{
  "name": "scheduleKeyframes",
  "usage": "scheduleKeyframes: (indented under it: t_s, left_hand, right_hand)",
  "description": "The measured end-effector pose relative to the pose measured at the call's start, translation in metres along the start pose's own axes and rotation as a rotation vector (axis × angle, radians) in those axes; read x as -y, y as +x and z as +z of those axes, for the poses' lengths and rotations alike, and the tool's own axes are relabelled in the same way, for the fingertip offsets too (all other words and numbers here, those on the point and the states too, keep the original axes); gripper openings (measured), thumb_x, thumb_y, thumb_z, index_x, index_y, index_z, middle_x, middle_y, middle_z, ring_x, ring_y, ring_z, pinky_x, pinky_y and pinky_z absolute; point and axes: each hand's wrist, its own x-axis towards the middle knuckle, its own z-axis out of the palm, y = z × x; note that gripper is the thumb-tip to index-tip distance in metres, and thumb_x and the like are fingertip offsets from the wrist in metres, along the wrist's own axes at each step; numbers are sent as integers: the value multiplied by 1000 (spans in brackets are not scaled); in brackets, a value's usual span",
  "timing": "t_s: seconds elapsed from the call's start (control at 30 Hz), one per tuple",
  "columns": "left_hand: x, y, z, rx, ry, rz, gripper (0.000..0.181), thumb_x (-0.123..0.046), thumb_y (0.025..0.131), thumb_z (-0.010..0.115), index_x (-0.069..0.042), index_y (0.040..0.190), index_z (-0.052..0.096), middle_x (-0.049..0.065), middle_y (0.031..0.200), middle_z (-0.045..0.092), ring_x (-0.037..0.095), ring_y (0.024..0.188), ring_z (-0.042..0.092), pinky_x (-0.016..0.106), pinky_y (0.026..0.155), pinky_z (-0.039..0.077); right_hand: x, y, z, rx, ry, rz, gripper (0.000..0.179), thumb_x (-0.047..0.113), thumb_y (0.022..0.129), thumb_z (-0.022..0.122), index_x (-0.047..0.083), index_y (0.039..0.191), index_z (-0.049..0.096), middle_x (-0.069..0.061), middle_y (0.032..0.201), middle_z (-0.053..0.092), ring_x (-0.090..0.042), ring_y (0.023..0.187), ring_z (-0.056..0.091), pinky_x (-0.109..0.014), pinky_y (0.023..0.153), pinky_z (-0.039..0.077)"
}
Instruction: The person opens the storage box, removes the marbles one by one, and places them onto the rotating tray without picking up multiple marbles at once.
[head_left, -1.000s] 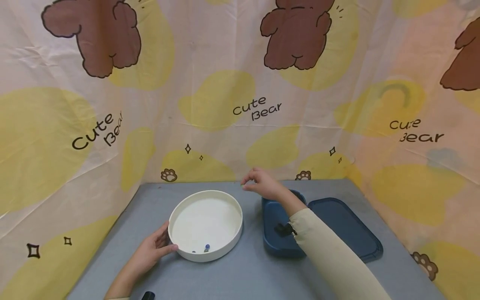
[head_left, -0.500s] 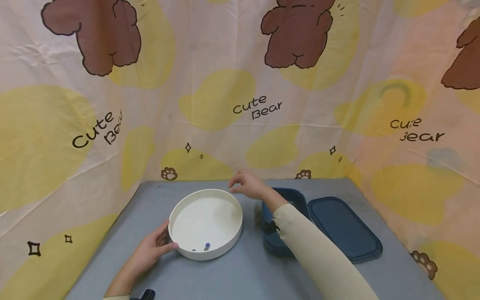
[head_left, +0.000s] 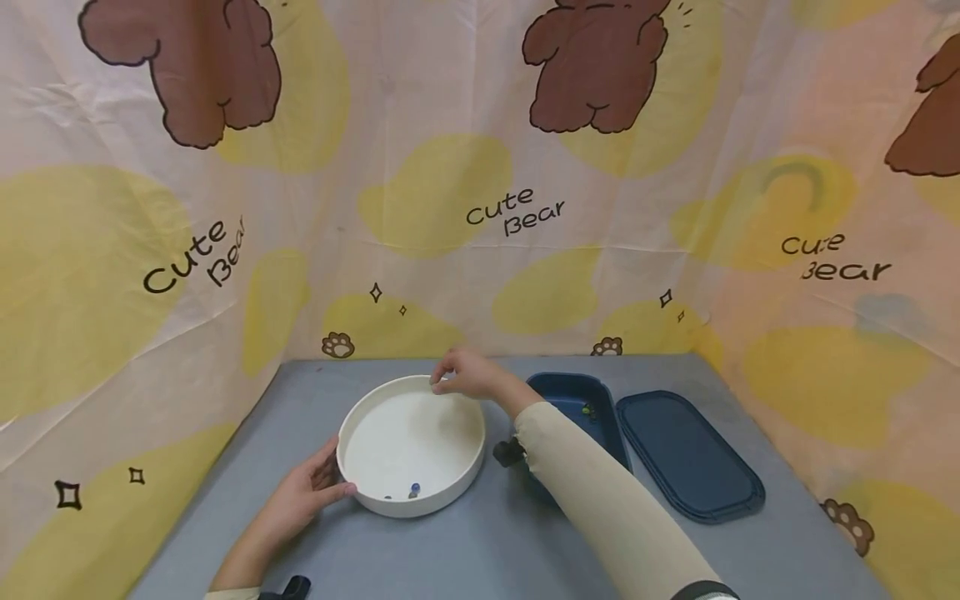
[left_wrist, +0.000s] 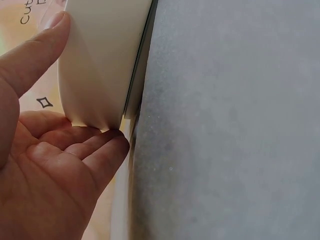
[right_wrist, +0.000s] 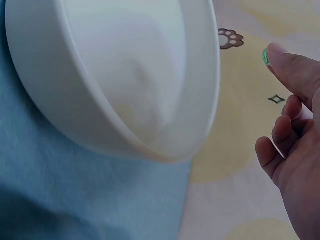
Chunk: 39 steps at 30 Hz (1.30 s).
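Note:
A round white dish [head_left: 408, 433] with a low wall stands on the table. My left hand [head_left: 303, 490] holds its left side, the thumb [left_wrist: 55, 30] at the rim and the fingertips against the outer wall. Inside the dish near its front wall lie a few small marbles [head_left: 416, 488], one of them blue. Above the dish's far rim is my right hand [head_left: 468, 375]. Between its thumb and index finger it pinches a small green marble [right_wrist: 265, 57], mostly hidden by the fingers.
Right of the dish stands a dark blue box [head_left: 558, 387], partly behind the right sleeve [head_left: 600, 492], with several green and yellowish marbles [head_left: 588, 410] inside. Its dark blue lid [head_left: 693, 454] lies flat farther right. A bear-printed cloth [head_left: 420, 200] hangs behind the grey table [head_left: 480, 542].
My right hand has moved left from near the box to above the dish's far rim, with the green marble between its fingers. The left hand has stayed on the dish.

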Motion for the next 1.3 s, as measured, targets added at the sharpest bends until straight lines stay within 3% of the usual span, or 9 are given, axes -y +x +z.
scheduleKeyframes:
  t_s: [0.3,0.53,0.8,1.07,1.3]
  left_hand:
    - [-1,-1,-2,4,-9,-15,103,-28,88,83,-1,163,16,26,165,24,41,151,29,49,118,32]
    - [-1,0,-4,-3,-8,25,102,-26,89,82,1,162,16,27,165,24,42,151,28,48,117,32]
    - [-3,-1,-4,7,3,-21,106,-30,86,84,0,163,17,25,166,24,40,151,28,47,118,32]
    - [-1,-1,-3,6,0,-76,107,-34,86,84,-4,164,17,23,166,25,38,152,29,49,119,33]
    - [0,0,1,-1,-16,-56,106,-31,86,84,-1,163,18,23,166,24,38,152,27,47,119,32]
  right_hand:
    - [9,7,12,24,17,-2,9,22,95,76,15,99,79,2,105,63,-16,106,53,-32,95,51]
    - [10,9,18,17,44,38,9,27,93,77,21,99,78,3,111,58,-18,114,55,-35,101,52]
    - [10,4,16,15,-1,28,11,23,93,78,17,102,79,2,109,58,-17,110,55,-32,98,52]
    - [7,-9,0,-2,-29,-25,19,22,95,75,9,109,78,-8,114,60,-26,111,57,-36,95,52]
    - [-3,-31,-22,-10,-69,-42,22,26,96,75,13,114,77,1,105,54,-22,101,54,-31,84,51]
